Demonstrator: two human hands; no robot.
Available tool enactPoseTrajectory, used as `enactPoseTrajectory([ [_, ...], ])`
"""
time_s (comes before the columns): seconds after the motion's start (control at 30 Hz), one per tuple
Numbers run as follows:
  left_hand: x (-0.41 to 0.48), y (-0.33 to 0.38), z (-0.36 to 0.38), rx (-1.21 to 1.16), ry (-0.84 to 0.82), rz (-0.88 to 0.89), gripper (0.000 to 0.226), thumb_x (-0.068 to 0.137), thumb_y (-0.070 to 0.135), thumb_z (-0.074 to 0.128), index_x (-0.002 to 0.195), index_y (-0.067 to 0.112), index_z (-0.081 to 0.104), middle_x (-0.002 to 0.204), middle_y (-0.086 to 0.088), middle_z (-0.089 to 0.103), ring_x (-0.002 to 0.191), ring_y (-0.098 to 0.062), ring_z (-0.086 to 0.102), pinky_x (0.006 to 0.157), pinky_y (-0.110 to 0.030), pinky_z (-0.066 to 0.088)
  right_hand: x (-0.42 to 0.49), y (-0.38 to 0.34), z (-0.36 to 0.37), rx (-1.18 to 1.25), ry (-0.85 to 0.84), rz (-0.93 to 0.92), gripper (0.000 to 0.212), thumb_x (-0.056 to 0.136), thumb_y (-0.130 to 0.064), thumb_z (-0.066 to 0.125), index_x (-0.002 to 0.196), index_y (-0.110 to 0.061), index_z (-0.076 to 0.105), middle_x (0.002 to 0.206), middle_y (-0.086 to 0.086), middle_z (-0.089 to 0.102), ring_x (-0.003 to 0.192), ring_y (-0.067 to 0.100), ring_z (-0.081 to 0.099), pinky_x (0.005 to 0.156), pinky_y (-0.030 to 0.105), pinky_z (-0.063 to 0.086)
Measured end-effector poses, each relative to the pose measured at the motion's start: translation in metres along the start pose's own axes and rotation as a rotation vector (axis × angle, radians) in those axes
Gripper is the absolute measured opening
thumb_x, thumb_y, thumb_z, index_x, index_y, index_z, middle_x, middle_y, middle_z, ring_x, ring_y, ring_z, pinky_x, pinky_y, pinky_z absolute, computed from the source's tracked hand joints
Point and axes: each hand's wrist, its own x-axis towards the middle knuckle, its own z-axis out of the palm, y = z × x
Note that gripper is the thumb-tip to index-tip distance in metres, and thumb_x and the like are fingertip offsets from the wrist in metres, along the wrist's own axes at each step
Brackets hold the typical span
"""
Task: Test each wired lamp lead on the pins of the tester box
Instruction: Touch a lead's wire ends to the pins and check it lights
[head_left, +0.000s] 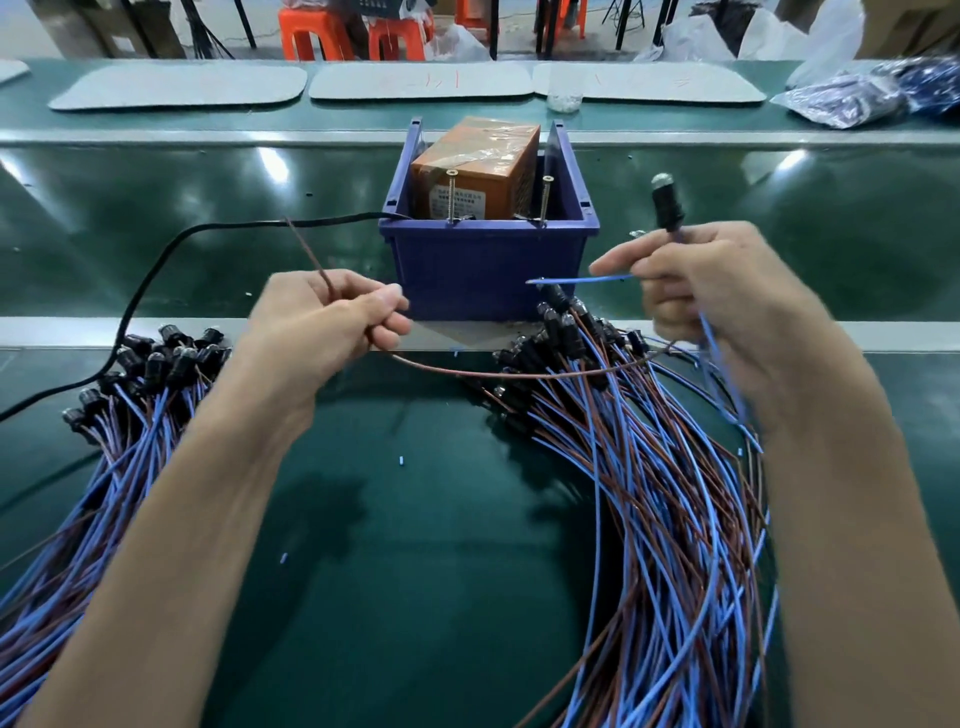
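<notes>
The tester is a blue bin (485, 265) holding an orange box (475, 166), with two upright screw pins (451, 197) (544, 200) at its front rim. My left hand (332, 317) pinches a brown lead (306, 249) whose free end points up and left, short of the left pin. My right hand (706, 291) grips a black lamp (666, 202) held upright, right of the bin, and its blue lead (576, 280), whose tip points left in front of the bin wall. The brown lead sags between both hands.
A pile of lamps with blue and brown wires (135, 395) lies at the left, a bigger pile (639, 441) at the right. A black power cable (171, 249) runs from the bin to the left. Grey mats (176, 85) and plastic bags (852, 98) lie at the far side.
</notes>
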Motion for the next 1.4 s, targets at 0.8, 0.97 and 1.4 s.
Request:
enactPoseTrajectory([
  [0.8,-0.028,-0.002,0.041,0.551,-0.45,0.104,0.036,0.1,0.024,0.046,0.077,0.011,0.071,0.07,0.002,0.074,0.077,-0.02,0.07,0.085,-0.038,0.055,-0.012,-0.004,0.023,-0.087,-0.101,-0.208,0.01,0.079,-0.02,0.076,0.084,-0.012,0.076,0.059,-0.003,0.067,0.039,-0.001,0.043,0.041,0.005,0.03],
  [0.97,-0.033,0.001,0.045,0.595,-0.447,0.102,0.038,0.099,0.025,0.05,0.067,0.012,0.068,0.057,0.01,0.069,0.063,-0.003,0.067,0.068,-0.024,0.053,-0.013,-0.002,0.037,-0.154,-0.183,-0.256,0.005,0.075,-0.017,0.079,0.073,-0.016,0.075,0.059,-0.003,0.07,0.047,-0.002,0.051,0.051,0.007,0.037],
  [1.4,-0.031,0.009,0.034,0.475,-0.349,0.138,0.034,0.09,0.029,0.064,0.061,0.013,0.068,0.061,0.002,0.071,0.05,-0.004,0.064,0.051,-0.01,0.044,-0.015,-0.01,0.025,-0.249,-0.112,-0.222,0.013,0.091,-0.014,0.063,0.099,-0.015,0.073,0.06,-0.008,0.066,0.047,-0.007,0.052,0.051,0.006,0.039],
])
